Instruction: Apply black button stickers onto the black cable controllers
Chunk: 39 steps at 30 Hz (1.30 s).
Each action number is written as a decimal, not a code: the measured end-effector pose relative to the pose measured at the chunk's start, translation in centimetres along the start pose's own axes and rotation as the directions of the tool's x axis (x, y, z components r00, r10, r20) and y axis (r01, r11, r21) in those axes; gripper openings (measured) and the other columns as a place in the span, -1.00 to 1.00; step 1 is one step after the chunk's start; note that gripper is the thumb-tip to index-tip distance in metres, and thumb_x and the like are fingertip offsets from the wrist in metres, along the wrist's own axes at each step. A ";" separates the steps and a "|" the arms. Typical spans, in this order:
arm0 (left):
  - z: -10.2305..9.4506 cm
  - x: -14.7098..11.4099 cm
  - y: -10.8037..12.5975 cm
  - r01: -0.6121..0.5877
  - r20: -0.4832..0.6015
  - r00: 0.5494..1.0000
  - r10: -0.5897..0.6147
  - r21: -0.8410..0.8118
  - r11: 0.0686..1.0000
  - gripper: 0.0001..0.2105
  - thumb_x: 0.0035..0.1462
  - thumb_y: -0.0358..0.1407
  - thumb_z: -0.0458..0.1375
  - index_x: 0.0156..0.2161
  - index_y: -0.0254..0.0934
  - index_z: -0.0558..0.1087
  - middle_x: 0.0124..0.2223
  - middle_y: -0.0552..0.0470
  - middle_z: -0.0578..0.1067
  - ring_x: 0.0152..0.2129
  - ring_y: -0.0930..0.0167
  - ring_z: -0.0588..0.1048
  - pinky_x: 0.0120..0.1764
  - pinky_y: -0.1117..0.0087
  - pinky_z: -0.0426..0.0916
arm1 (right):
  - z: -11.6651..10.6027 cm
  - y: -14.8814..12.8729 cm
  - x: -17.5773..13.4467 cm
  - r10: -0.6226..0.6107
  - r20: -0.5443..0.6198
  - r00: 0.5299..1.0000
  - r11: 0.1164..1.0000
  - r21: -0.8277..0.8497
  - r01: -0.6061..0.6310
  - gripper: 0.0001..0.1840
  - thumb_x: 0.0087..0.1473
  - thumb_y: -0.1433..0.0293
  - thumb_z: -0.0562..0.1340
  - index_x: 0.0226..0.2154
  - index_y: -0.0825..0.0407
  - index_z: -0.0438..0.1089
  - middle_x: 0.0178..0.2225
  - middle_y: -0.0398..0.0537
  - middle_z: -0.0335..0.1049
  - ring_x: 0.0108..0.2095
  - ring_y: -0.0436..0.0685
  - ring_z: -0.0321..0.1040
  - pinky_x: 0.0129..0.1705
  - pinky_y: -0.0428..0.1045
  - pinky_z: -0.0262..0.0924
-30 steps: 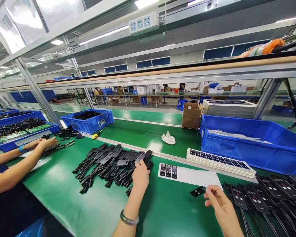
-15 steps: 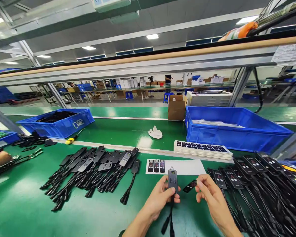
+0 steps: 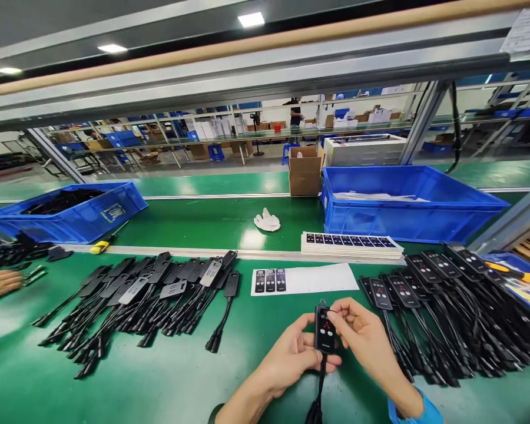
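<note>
My left hand (image 3: 295,358) is closed around a small black controller (image 3: 319,348) with a hanging loop on top and cables below. A black label sticker (image 3: 325,327) with red marks and two pale buttons lies over its face. My right hand (image 3: 357,330) pinches the sticker's upper right edge between thumb and finger; the exact fingertip contact is partly hidden. Behind the hands lies a white backing sheet (image 3: 320,278) with three label stickers at its left end. Plain black controllers (image 3: 159,282) lie in a pile to the left; labelled controllers (image 3: 401,292) are heaped to the right.
A stack of label sheets (image 3: 353,252) stands before a blue bin (image 3: 406,219) holding white sheets. Farther left are another blue bin (image 3: 66,227), a yellow-handled screwdriver (image 3: 99,247) and another person's hand (image 3: 0,284). A white glove (image 3: 267,220) and cardboard box (image 3: 304,176) sit beyond the ledge.
My right hand has moved left and brought the sticker from beside the controller onto its face. My left hand still holds the controller. The camera view has tilted down and shifted right.
</note>
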<state>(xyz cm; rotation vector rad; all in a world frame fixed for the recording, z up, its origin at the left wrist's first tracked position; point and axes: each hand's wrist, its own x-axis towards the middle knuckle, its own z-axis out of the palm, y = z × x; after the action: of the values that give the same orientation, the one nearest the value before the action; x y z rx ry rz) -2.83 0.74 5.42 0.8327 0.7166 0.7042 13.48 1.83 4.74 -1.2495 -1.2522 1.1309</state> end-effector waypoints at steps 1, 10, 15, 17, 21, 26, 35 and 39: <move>0.0 0.0 0.0 0.002 0.002 1.000 -0.002 0.001 1.000 -0.51 -0.12 -0.42 0.28 -0.02 -0.29 0.29 -0.20 -0.13 0.56 -0.29 0.28 0.58 -0.20 0.29 0.43 | 0.0 0.0 0.0 0.002 0.001 1.000 1.000 -0.001 -0.002 -0.65 -0.03 0.08 0.29 -0.44 0.05 0.37 -0.53 -0.15 0.27 -0.60 -0.02 0.18 -0.69 -0.16 0.12; 0.0 0.1 0.3 -0.010 0.018 1.000 0.010 0.024 1.000 -0.54 -0.04 -0.36 0.28 -0.01 -0.29 0.28 -0.21 -0.14 0.56 -0.29 0.30 0.57 -0.18 0.27 0.42 | 0.0 -0.7 0.0 0.020 -0.003 1.000 0.999 0.031 -0.020 -0.64 -0.07 0.08 0.31 -0.45 0.05 0.37 -0.57 -0.19 0.26 -0.64 -0.05 0.13 -0.71 -0.16 0.10; 0.0 0.0 0.3 0.004 0.010 1.000 -0.004 0.017 1.000 -0.49 -0.11 -0.39 0.31 -0.01 -0.31 0.29 -0.21 -0.16 0.56 -0.28 0.24 0.57 -0.16 0.21 0.42 | -0.2 -1.5 0.0 0.008 -0.013 1.000 0.998 0.055 -0.008 -0.61 -0.09 0.05 0.32 -0.47 0.05 0.36 -0.57 -0.19 0.27 -0.67 -0.08 0.11 -0.71 -0.16 0.07; 0.1 -0.1 0.2 0.003 0.004 1.000 -0.003 0.011 1.000 -0.50 -0.11 -0.40 0.30 -0.01 -0.30 0.29 -0.21 -0.16 0.56 -0.27 0.24 0.57 -0.17 0.22 0.42 | -0.2 -1.5 -0.1 0.002 -0.018 1.000 1.000 0.029 -0.001 -0.60 -0.09 0.03 0.31 -0.47 0.05 0.37 -0.58 -0.18 0.27 -0.67 -0.07 0.11 -0.71 -0.15 0.08; 0.1 -0.1 0.1 0.006 0.001 1.000 -0.006 0.006 1.000 -0.51 -0.11 -0.41 0.29 -0.02 -0.29 0.29 -0.20 -0.14 0.56 -0.28 0.25 0.57 -0.18 0.24 0.42 | 0.0 -1.2 -0.2 -0.014 -0.015 1.000 1.000 -0.025 0.013 -0.62 -0.06 0.05 0.30 -0.48 0.04 0.37 -0.62 -0.19 0.25 -0.66 -0.04 0.13 -0.67 -0.13 0.09; 0.2 -0.1 0.1 0.005 0.011 1.000 -0.005 0.018 1.000 -0.55 -0.05 -0.35 0.29 -0.03 -0.28 0.29 -0.21 -0.12 0.56 -0.29 0.27 0.58 -0.20 0.28 0.43 | 0.1 -1.1 -0.3 -0.017 -0.015 1.000 0.999 -0.037 0.016 -0.64 -0.06 0.06 0.29 -0.48 0.03 0.37 -0.65 -0.20 0.23 -0.66 -0.04 0.13 -0.67 -0.13 0.08; 0.5 -0.1 -0.1 -0.024 0.010 1.000 0.024 0.047 0.999 -0.60 -0.02 -0.35 0.26 -0.06 -0.26 0.26 -0.32 -0.02 0.56 -0.33 0.33 0.58 -0.24 0.37 0.41 | 0.3 -1.0 -0.2 0.008 -0.037 0.999 1.000 -0.011 -0.008 -0.65 -0.09 0.08 0.31 -0.50 0.04 0.36 -0.62 -0.21 0.23 -0.68 -0.07 0.08 -0.71 -0.15 0.03; 0.5 -0.1 -0.2 -0.036 0.003 0.999 0.036 0.049 0.998 -0.58 -0.02 -0.37 0.26 -0.05 -0.26 0.25 -0.34 -0.01 0.56 -0.36 0.37 0.58 -0.25 0.40 0.40 | 0.3 -0.8 -0.2 0.026 -0.044 0.999 1.000 0.010 -0.025 -0.65 -0.12 0.10 0.33 -0.50 0.04 0.36 -0.62 -0.21 0.24 -0.68 -0.07 0.09 -0.72 -0.16 0.02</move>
<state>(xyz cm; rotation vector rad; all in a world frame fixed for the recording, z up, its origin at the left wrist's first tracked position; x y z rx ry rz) -2.41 0.38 5.48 0.8928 0.7211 0.7205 13.11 1.64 5.49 -1.2797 -1.1996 1.1204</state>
